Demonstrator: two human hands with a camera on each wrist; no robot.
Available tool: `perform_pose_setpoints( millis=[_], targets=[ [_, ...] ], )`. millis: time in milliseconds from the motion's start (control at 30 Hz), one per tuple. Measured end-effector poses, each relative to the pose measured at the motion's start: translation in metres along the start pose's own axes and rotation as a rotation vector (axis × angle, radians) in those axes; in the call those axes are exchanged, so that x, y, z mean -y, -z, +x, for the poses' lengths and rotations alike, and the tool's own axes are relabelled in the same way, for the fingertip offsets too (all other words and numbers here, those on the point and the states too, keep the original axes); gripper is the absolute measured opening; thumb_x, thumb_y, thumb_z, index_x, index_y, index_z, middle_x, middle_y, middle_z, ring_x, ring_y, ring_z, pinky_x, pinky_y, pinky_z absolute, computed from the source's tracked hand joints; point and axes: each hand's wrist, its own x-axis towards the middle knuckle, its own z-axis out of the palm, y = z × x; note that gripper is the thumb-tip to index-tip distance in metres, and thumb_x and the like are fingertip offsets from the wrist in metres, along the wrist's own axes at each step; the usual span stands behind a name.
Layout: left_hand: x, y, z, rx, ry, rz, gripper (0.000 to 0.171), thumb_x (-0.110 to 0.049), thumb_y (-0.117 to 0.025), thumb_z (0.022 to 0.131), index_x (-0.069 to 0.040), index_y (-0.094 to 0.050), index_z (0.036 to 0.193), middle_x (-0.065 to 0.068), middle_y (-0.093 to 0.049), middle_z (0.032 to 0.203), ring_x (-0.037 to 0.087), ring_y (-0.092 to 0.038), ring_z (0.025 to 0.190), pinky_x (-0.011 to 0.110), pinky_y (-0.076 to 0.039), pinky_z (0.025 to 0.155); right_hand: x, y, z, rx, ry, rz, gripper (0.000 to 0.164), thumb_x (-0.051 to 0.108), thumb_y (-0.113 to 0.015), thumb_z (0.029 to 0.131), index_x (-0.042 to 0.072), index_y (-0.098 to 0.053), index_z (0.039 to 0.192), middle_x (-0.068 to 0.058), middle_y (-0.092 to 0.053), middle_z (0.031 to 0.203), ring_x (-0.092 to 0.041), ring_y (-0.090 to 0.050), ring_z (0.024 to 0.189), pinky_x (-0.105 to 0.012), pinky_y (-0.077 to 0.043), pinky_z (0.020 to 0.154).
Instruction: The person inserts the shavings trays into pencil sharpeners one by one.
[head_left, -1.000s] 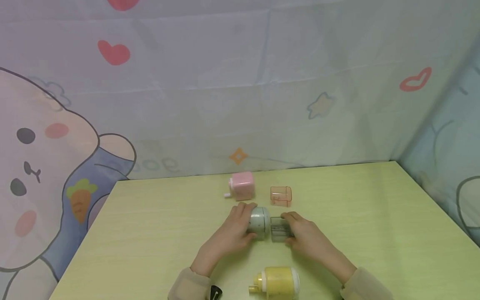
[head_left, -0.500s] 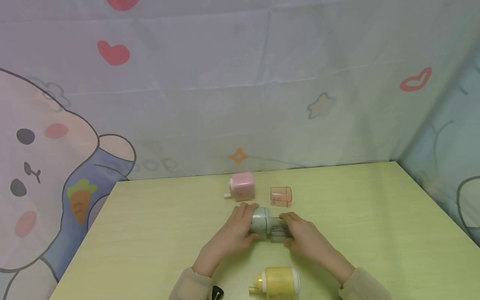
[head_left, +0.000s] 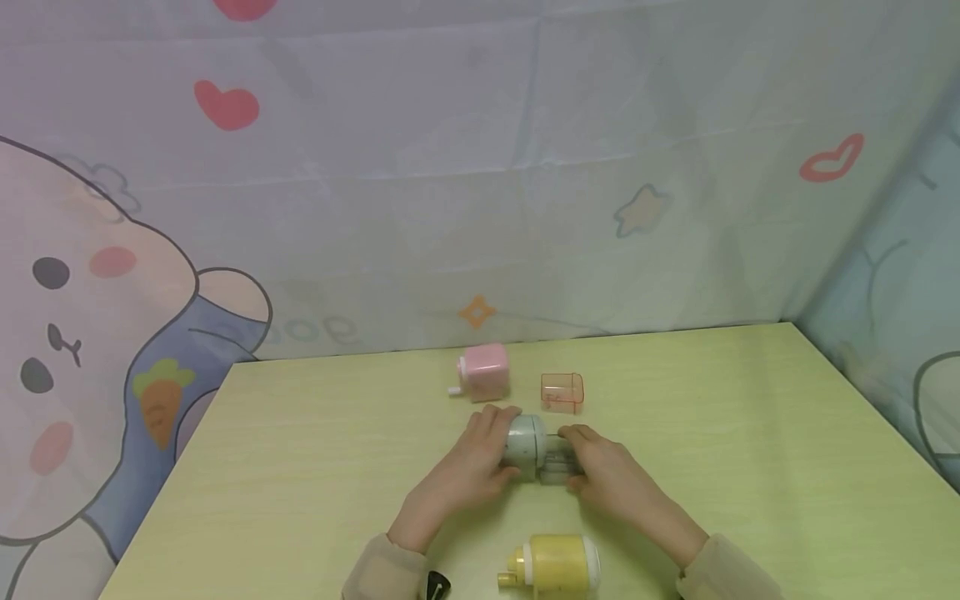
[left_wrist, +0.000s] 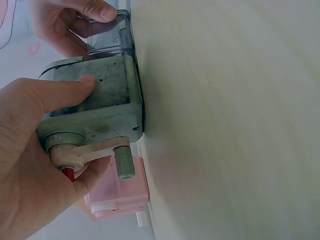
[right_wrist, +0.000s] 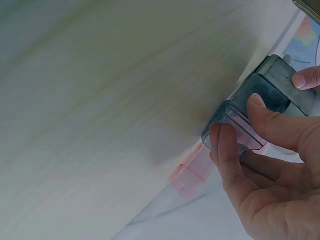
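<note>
My left hand (head_left: 472, 458) grips a grey-green crank pencil sharpener (left_wrist: 100, 92) on the table, thumb on one side. The crank handle (left_wrist: 95, 150) sticks out near its palm. My right hand (head_left: 611, 467) pinches a clear smoky shavings drawer (right_wrist: 242, 127) between thumb and fingers. The drawer's inner end meets the sharpener's open side, and part of it appears to be inside. Behind the hands stands a pink pencil sharpener (head_left: 485, 372), with a clear pinkish shavings drawer (head_left: 562, 392) lying apart at its right.
Nearer the front edge lies a yellow crank sharpener (head_left: 558, 562), between the two forearms. A black object (head_left: 437, 585) shows by the left sleeve. The pale table (head_left: 300, 467) ends at a printed cloth backdrop (head_left: 405, 208).
My left hand has slid the grey-green sharpener slightly right, while the right hand has shifted a little left. The gap between sharpener and drawer has closed.
</note>
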Motion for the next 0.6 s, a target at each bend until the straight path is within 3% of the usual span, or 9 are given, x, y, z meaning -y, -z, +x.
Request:
perform_pose_setpoints(
  millis=[600],
  targets=[
    [-0.0036, -0.0016, 0.0026, 0.0, -0.005, 0.001, 0.074, -0.017, -0.071, 0.074, -0.004, -0.028, 0.133, 0.009, -0.045, 0.112, 0.02, -0.039, 0.102, 0.034, -0.046, 0.087, 0.0011, 0.0017, -0.0004, -0.001, -0.002, -0.008, 0.059, -0.001, -0.073, 0.062, -0.009, -0.05, 0.116, -0.022, -0.055, 0.118, -0.032, -0.056, 0.094, -0.045, -0.052, 0.08]
  ],
)
